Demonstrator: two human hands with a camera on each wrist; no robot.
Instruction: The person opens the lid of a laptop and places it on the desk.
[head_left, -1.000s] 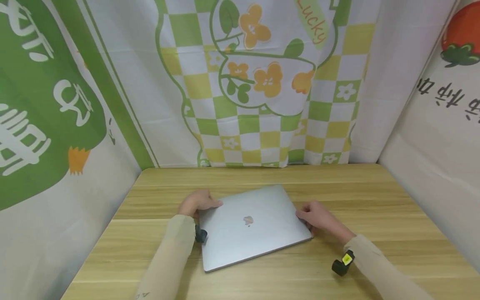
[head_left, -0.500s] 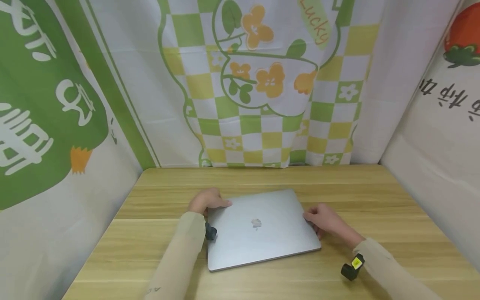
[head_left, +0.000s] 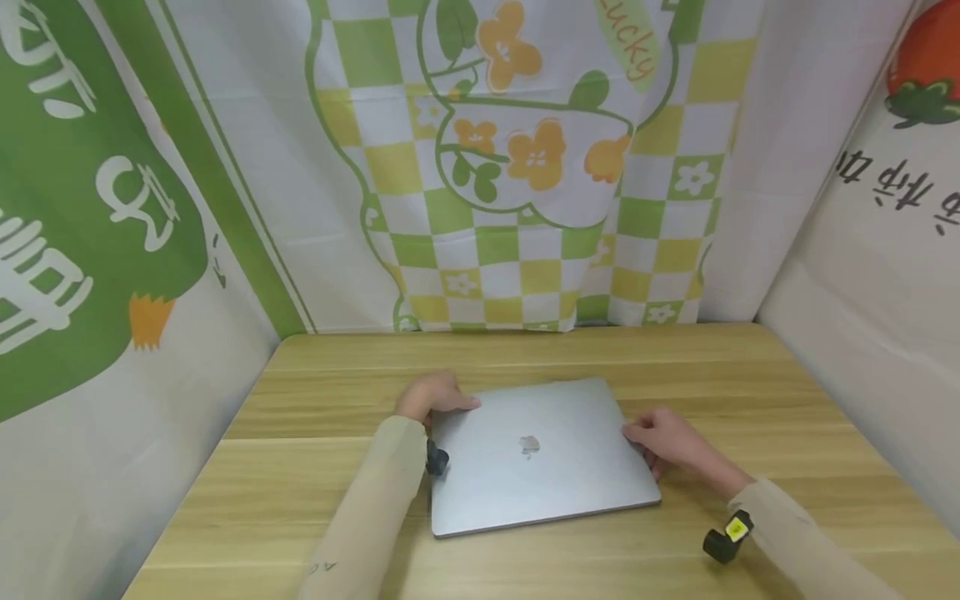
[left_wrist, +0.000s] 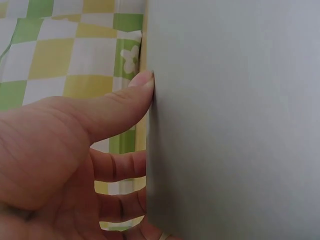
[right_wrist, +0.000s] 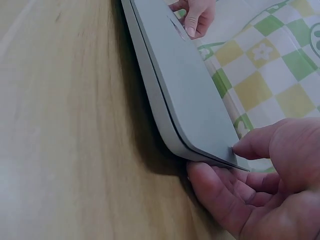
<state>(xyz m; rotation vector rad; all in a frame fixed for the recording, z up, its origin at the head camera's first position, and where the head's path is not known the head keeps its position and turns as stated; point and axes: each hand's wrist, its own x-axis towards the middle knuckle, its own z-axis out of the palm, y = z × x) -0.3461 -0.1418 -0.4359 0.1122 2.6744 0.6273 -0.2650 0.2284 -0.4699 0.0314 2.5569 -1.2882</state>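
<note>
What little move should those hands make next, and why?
Perhaps turn the closed laptop slightly clockwise: its near edge slants against the back edge of the table, and the left hand and right hand grip opposite sides.

Laptop [head_left: 540,487] underside hidden; left wrist view cuts its lid off at top and right. Left hand [head_left: 438,394]: fingertips hidden behind laptop in left wrist view, clipped at top edge in right wrist view. Right hand [head_left: 672,438] cut by right wrist view's right edge. 2 sleeves [head_left: 375,496] run out the bottom of head view. Yellow tag [head_left: 737,528] print too small to read. Tomato print [head_left: 926,62] cut at right.
</note>
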